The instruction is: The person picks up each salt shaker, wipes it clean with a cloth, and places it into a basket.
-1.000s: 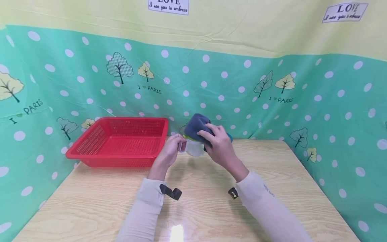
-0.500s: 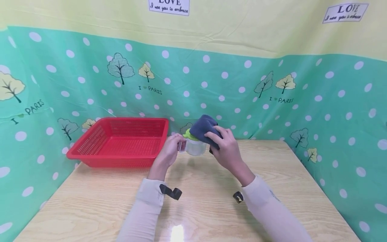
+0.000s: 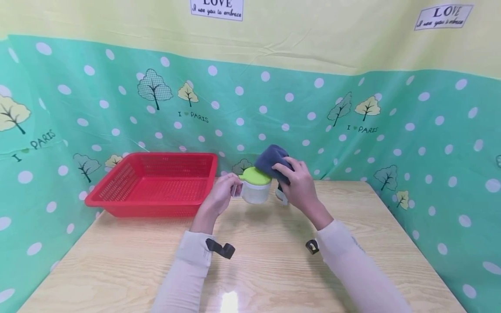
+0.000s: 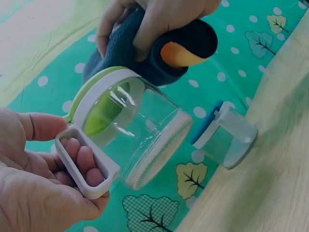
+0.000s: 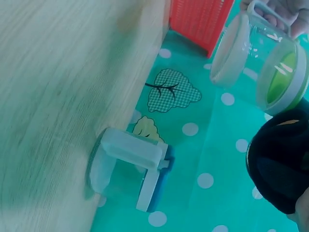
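Note:
My left hand [image 3: 223, 193] grips the white handle [image 4: 82, 164] of a clear seasoning jar [image 3: 256, 195], holding it above the table. The thumb lies by the small tab of its green lid [image 3: 255, 175]. My right hand [image 3: 300, 188] holds a bunched dark blue cloth [image 3: 270, 161] against the lid's right edge. An orange patch on the cloth [image 4: 108, 67] shows in the left wrist view. Behind the right hand, a second clear jar [image 4: 231, 137] with a blue lid [image 4: 206, 123] and a handle [image 5: 133, 147] stands on the table.
A red plastic basket [image 3: 145, 203] sits at the back left of the wooden table [image 3: 266, 261], close to my left hand. A green and yellow printed curtain [image 3: 274, 95] surrounds the table at the back and sides.
My right hand and the cloth have moved right across the jar's top, uncovering the green lid. The second jar has come partly into view. My left hand keeps its grip almost in place.

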Demonstrator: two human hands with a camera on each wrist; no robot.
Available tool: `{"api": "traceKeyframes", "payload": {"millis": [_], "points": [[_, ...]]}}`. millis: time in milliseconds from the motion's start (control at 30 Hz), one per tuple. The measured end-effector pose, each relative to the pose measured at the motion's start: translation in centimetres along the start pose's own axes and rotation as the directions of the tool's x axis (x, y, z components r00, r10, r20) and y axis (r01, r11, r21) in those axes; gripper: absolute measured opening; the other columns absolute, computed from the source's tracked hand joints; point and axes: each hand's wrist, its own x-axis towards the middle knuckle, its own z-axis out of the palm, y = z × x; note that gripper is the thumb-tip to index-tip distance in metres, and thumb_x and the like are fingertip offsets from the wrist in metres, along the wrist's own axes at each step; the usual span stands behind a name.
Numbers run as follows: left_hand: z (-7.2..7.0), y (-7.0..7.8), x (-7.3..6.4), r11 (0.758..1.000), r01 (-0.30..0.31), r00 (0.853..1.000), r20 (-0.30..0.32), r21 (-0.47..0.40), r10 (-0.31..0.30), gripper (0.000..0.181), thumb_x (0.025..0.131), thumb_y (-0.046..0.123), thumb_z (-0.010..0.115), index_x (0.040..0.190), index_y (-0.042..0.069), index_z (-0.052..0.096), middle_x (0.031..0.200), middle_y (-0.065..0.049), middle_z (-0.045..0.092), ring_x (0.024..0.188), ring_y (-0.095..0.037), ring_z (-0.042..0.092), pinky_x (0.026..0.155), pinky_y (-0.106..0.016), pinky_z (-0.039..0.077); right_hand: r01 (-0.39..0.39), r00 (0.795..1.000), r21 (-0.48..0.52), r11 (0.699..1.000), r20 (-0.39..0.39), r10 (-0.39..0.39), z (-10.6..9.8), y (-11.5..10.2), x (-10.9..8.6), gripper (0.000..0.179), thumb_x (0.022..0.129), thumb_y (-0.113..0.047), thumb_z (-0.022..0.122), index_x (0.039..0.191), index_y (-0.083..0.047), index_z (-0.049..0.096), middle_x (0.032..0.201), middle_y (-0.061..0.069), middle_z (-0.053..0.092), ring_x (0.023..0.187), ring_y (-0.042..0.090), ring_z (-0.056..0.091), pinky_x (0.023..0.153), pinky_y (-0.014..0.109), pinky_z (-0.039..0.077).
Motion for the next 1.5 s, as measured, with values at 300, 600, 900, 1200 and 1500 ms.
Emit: {"api": "traceKeyframes", "payload": {"millis": [300,600,900,1200,1500], "points": [[0.0,-0.3,-0.1,0.999,-0.009,0.999,0.033,0.033,0.008,0.018,0.095,0.001,0.047,0.078,0.007,0.049,0.069,-0.005,0.048,0.070,-0.020,0.046,0.076,-0.031,0.038,-0.015,0.993,-0.006,1.000,0.121,0.016,0.6,-0.2,1.9,0.037,0.085,0.001,0.078,0.117,-0.017,0.073,0.129,0.019,0.064,0.101,0.045,0.060,0.084,0.059,0.055],[0.2,-0.4,0.1,1.000,-0.004,1.000,0.000,0.020,0.004,0.018,0.095,0.001,0.049,0.078,0.006,0.049,0.069,-0.006,0.048,0.069,-0.021,0.045,0.074,-0.032,0.038,0.062,0.990,-0.011,0.998,0.126,-0.061,1.1,-1.1,2.4,0.035,0.084,-0.001,0.080,0.115,-0.016,0.074,0.127,0.018,0.065,0.096,0.042,0.060,0.079,0.055,0.056],[0.2,-0.4,0.3,1.000,-0.013,0.996,-0.087,-0.009,0.012,0.020,0.095,0.000,0.049,0.076,0.006,0.051,0.071,-0.005,0.050,0.073,-0.020,0.046,0.076,-0.032,0.038,0.101,0.989,0.017,0.995,0.109,-0.103,0.9,-2.4,2.0,0.037,0.083,-0.002,0.082,0.116,-0.016,0.074,0.129,0.019,0.064,0.097,0.041,0.059,0.079,0.055,0.057],[0.0,-0.3,0.3,0.997,-0.038,0.988,-0.149,-0.065,0.028,0.022,0.094,-0.002,0.049,0.073,0.005,0.052,0.071,-0.005,0.050,0.072,-0.018,0.046,0.071,-0.029,0.040,0.155,0.986,0.044,0.987,0.054,-0.157,0.3,-3.1,1.4,0.038,0.081,0.003,0.081,0.113,-0.015,0.074,0.124,0.020,0.065,0.092,0.041,0.059,0.075,0.054,0.056],[-0.1,-0.4,0.6,0.994,-0.042,0.985,-0.169,-0.105,0.024,0.025,0.092,-0.002,0.049,0.069,0.008,0.050,0.072,-0.003,0.048,0.068,-0.015,0.045,0.066,-0.026,0.040,0.178,0.984,0.073,0.981,0.009,-0.179,-0.3,-3.1,0.7,0.038,0.081,0.003,0.079,0.113,-0.015,0.072,0.123,0.021,0.065,0.093,0.040,0.059,0.077,0.054,0.055]]}}
